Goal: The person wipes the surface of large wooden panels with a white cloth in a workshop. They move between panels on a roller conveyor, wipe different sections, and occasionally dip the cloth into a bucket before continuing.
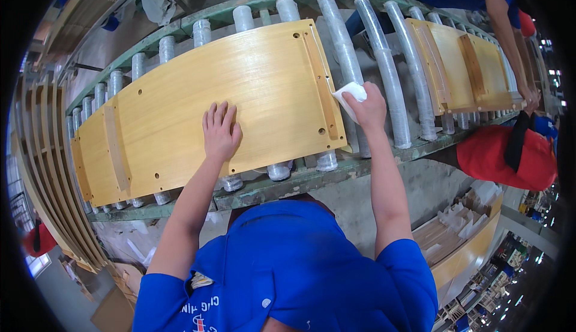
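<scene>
Resting on plastic-wrapped rollers [386,71]: a yellow wooden panel [177,116], battens [321,86] up. Of the hands, the left hand [221,133] lies open, palm down on the panel. The right hand [371,107] grips a white wad [351,95] at the panel's right end — cloth or paper, cannot tell; some fingertips hidden. Second panel [453,62] to the right — far end indistinct behind a co-worker's arm [506,38]; that person's head cut off.
</scene>
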`<state>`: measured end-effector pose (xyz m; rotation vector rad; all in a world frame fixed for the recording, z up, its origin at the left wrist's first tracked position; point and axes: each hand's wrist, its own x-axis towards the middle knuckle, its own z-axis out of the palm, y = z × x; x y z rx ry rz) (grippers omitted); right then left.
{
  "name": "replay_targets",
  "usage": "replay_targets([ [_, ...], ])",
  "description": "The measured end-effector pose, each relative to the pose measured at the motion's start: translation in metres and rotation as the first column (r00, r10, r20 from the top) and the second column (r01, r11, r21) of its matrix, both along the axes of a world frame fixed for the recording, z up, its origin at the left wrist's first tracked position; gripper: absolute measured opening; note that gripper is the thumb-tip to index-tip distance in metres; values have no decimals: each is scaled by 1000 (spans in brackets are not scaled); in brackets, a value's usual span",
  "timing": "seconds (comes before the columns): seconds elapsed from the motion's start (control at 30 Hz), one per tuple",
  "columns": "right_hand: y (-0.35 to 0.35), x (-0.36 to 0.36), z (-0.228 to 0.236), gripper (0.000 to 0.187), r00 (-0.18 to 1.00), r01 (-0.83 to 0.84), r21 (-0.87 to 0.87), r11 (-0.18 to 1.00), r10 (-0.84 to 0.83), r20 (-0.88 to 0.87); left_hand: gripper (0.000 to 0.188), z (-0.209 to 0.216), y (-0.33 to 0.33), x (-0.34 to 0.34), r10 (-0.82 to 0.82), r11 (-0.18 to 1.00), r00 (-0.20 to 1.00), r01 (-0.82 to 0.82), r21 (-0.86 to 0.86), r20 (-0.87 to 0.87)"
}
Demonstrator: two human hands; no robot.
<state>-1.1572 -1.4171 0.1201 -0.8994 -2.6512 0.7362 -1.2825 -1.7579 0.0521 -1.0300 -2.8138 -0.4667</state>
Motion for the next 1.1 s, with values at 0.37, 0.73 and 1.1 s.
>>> replay_targets([
  [0.37,-32,92,10,38,997,57,-33,998,-55,59,43,-2,-1,2,-19,1000,1000,19,14,-24],
  [0.73,-41,106,-5,39,998,57,38,998,-56,-11,42,-5,-4,4,-3,1000,999,3,7,-38],
  [1.1,-101,140,-35,55,855,-328,-880,-344,-504,-122,44,37,-214,-40,545,839,812,-527,138,-209],
])
